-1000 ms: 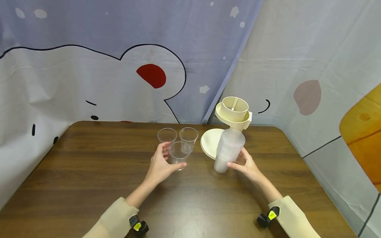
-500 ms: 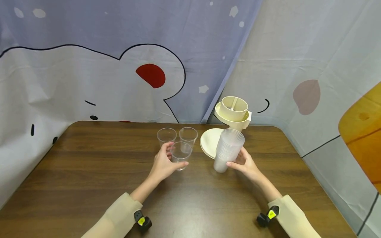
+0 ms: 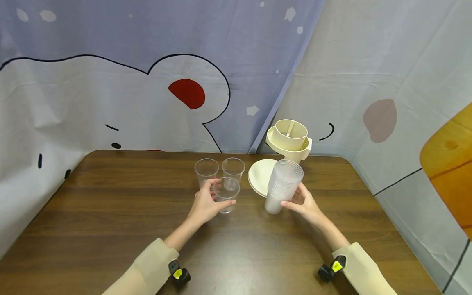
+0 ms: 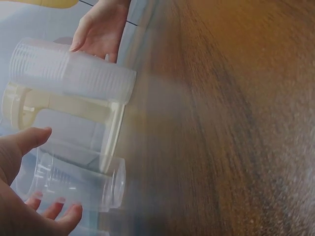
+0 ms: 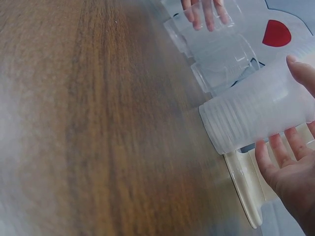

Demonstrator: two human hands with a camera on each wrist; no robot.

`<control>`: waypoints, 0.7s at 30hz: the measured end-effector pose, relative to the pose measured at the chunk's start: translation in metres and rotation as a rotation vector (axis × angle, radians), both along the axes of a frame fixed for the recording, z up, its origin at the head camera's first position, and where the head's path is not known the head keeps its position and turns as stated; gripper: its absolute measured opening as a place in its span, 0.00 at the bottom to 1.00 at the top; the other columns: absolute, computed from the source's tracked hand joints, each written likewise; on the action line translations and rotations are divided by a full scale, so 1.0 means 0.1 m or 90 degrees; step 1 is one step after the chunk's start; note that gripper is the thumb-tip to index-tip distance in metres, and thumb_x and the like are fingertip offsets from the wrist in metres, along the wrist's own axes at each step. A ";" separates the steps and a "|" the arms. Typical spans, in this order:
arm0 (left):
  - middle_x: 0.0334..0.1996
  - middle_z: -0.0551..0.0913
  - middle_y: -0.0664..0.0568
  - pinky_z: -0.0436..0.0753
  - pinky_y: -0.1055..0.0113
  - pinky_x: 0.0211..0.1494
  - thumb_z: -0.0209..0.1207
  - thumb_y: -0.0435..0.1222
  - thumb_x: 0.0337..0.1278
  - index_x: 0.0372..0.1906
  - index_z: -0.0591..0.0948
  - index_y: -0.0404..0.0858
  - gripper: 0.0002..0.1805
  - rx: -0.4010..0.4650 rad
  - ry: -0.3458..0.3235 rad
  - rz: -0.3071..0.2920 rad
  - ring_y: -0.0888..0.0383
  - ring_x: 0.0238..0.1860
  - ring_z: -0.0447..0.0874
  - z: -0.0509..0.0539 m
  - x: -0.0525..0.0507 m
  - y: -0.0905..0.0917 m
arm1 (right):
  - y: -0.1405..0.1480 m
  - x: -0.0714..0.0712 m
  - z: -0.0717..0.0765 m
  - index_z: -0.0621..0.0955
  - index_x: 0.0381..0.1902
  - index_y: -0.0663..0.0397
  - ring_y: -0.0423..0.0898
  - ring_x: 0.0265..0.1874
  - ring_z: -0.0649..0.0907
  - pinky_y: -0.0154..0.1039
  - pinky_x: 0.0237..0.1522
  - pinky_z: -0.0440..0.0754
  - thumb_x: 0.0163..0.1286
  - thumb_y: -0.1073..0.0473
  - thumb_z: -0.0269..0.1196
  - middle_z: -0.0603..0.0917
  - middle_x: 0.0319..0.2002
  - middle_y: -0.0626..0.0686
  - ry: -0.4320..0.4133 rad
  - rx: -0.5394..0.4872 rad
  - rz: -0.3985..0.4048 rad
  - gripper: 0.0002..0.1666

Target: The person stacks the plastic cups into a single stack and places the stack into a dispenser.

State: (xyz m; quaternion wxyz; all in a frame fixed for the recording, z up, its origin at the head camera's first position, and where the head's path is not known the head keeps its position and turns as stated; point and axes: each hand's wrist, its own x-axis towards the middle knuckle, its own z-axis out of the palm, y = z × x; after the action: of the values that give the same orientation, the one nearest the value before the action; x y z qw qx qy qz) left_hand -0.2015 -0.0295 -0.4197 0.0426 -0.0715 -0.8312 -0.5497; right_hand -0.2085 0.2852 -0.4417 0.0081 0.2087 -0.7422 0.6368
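Note:
My left hand [image 3: 206, 203] curls round a clear plastic cup [image 3: 227, 192], fingers at its far left side and thumb at its near right. In the left wrist view a small gap shows between the thumb and this cup [image 4: 74, 179]. Two more clear cups, a left one [image 3: 203, 170] and a right one [image 3: 236, 167], stand just behind it. On the right, my right hand [image 3: 306, 205] holds a tall stack of nested plastic cups [image 3: 282, 188], thumb in front and fingers at the far side. The stack is upright, its base at the tabletop.
Behind the stack stands a cream plastic holder [image 3: 291, 137] with a ring-shaped top and a round white base [image 3: 259, 176]. The brown wooden table [image 3: 121, 213] meets a printed curtain [image 3: 121, 102] at the back.
My left hand has shifted a little to the right, and the front cup has moved slightly right and nearer with it. The right hand and the stack stay in place.

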 end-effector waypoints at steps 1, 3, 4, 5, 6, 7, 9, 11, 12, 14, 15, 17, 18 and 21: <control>0.56 0.78 0.39 0.81 0.51 0.56 0.76 0.39 0.37 0.61 0.70 0.35 0.41 0.002 0.001 -0.001 0.41 0.53 0.81 0.00 0.00 0.00 | 0.00 0.00 0.00 0.60 0.70 0.52 0.35 0.55 0.79 0.32 0.54 0.79 0.58 0.74 0.64 0.76 0.57 0.38 0.001 -0.001 0.001 0.45; 0.55 0.79 0.39 0.81 0.52 0.56 0.76 0.39 0.37 0.61 0.70 0.35 0.41 0.005 0.004 -0.003 0.41 0.52 0.81 0.01 0.01 0.01 | 0.00 0.00 0.00 0.60 0.70 0.52 0.35 0.55 0.79 0.32 0.53 0.80 0.58 0.74 0.64 0.76 0.57 0.38 0.003 -0.003 0.003 0.45; 0.55 0.79 0.39 0.81 0.52 0.56 0.75 0.40 0.37 0.61 0.71 0.36 0.41 0.008 0.005 -0.005 0.41 0.52 0.81 0.02 0.01 0.01 | 0.00 0.00 0.00 0.60 0.70 0.52 0.35 0.54 0.79 0.32 0.53 0.80 0.58 0.74 0.64 0.76 0.57 0.38 0.004 -0.003 0.003 0.45; 0.54 0.80 0.40 0.81 0.52 0.56 0.75 0.40 0.37 0.61 0.71 0.36 0.41 0.009 0.007 -0.006 0.41 0.52 0.81 0.03 0.01 0.01 | 0.00 0.00 0.00 0.60 0.70 0.52 0.35 0.54 0.79 0.32 0.53 0.80 0.58 0.74 0.64 0.76 0.57 0.38 0.005 -0.004 0.004 0.45; 0.54 0.80 0.40 0.81 0.52 0.57 0.75 0.40 0.37 0.61 0.71 0.36 0.41 0.011 0.007 -0.009 0.41 0.52 0.81 0.04 0.02 0.01 | 0.00 0.00 0.00 0.60 0.70 0.52 0.35 0.55 0.79 0.32 0.53 0.80 0.58 0.74 0.64 0.76 0.57 0.37 0.004 -0.005 0.005 0.45; 0.53 0.80 0.39 0.80 0.52 0.57 0.75 0.40 0.38 0.61 0.71 0.36 0.41 0.013 0.007 -0.013 0.40 0.52 0.81 0.05 0.02 0.02 | 0.00 0.00 0.00 0.60 0.70 0.52 0.35 0.55 0.79 0.32 0.53 0.79 0.58 0.74 0.64 0.76 0.57 0.37 0.003 -0.005 0.006 0.45; 0.53 0.80 0.39 0.80 0.52 0.57 0.75 0.41 0.38 0.61 0.71 0.36 0.41 0.016 0.005 -0.019 0.40 0.52 0.81 0.07 0.03 0.03 | 0.00 0.00 0.00 0.59 0.70 0.53 0.35 0.55 0.79 0.32 0.53 0.79 0.58 0.74 0.64 0.76 0.57 0.37 0.004 -0.005 0.006 0.45; 0.53 0.80 0.39 0.80 0.52 0.57 0.75 0.42 0.38 0.61 0.71 0.37 0.41 0.016 0.003 -0.020 0.40 0.52 0.81 0.10 0.05 0.04 | 0.00 0.00 0.00 0.59 0.71 0.53 0.35 0.55 0.79 0.32 0.54 0.79 0.58 0.74 0.64 0.76 0.57 0.37 0.004 -0.006 0.005 0.45; 0.54 0.80 0.39 0.80 0.52 0.57 0.75 0.42 0.38 0.62 0.71 0.37 0.41 0.017 0.002 -0.021 0.40 0.52 0.81 0.12 0.06 0.05 | 0.00 0.00 0.00 0.59 0.70 0.53 0.34 0.55 0.79 0.31 0.54 0.79 0.58 0.74 0.64 0.76 0.57 0.37 0.003 -0.006 0.005 0.45; 0.54 0.80 0.40 0.81 0.52 0.57 0.75 0.42 0.38 0.62 0.71 0.39 0.41 0.018 0.001 -0.019 0.41 0.51 0.81 0.15 0.07 0.08 | 0.00 0.00 0.00 0.59 0.70 0.54 0.34 0.55 0.79 0.31 0.54 0.79 0.58 0.74 0.64 0.76 0.57 0.37 0.003 -0.005 0.002 0.45; 0.54 0.80 0.41 0.81 0.53 0.56 0.75 0.43 0.38 0.62 0.72 0.40 0.40 0.020 0.002 -0.018 0.42 0.51 0.81 0.17 0.08 0.09 | 0.00 0.00 0.00 0.59 0.70 0.54 0.34 0.55 0.79 0.31 0.54 0.79 0.58 0.74 0.64 0.76 0.57 0.37 0.002 -0.005 0.000 0.45; 0.54 0.80 0.42 0.81 0.54 0.56 0.74 0.43 0.38 0.61 0.72 0.41 0.40 0.025 0.007 -0.018 0.44 0.50 0.81 0.20 0.09 0.11 | 0.00 0.00 0.00 0.60 0.70 0.54 0.34 0.55 0.79 0.31 0.54 0.79 0.58 0.74 0.64 0.76 0.57 0.37 0.000 -0.004 -0.003 0.45; 0.54 0.80 0.42 0.81 0.54 0.56 0.74 0.44 0.38 0.61 0.72 0.42 0.39 0.029 0.009 -0.018 0.45 0.50 0.82 0.21 0.09 0.12 | 0.00 0.00 0.00 0.60 0.70 0.54 0.34 0.55 0.79 0.31 0.54 0.79 0.58 0.74 0.64 0.76 0.57 0.37 -0.001 -0.003 -0.005 0.45; 0.53 0.81 0.41 0.81 0.54 0.56 0.74 0.44 0.39 0.61 0.72 0.42 0.39 0.037 0.015 -0.019 0.45 0.49 0.82 0.26 0.10 0.15 | 0.00 0.00 0.00 0.59 0.70 0.54 0.34 0.54 0.79 0.31 0.54 0.79 0.58 0.74 0.64 0.76 0.57 0.37 -0.004 -0.001 -0.006 0.45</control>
State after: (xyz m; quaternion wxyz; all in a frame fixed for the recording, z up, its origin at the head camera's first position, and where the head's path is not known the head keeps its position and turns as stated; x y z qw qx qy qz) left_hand -0.1913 -0.0143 -0.3936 0.0467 -0.0889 -0.8130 -0.5735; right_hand -0.2084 0.2851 -0.4419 0.0091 0.2036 -0.7427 0.6379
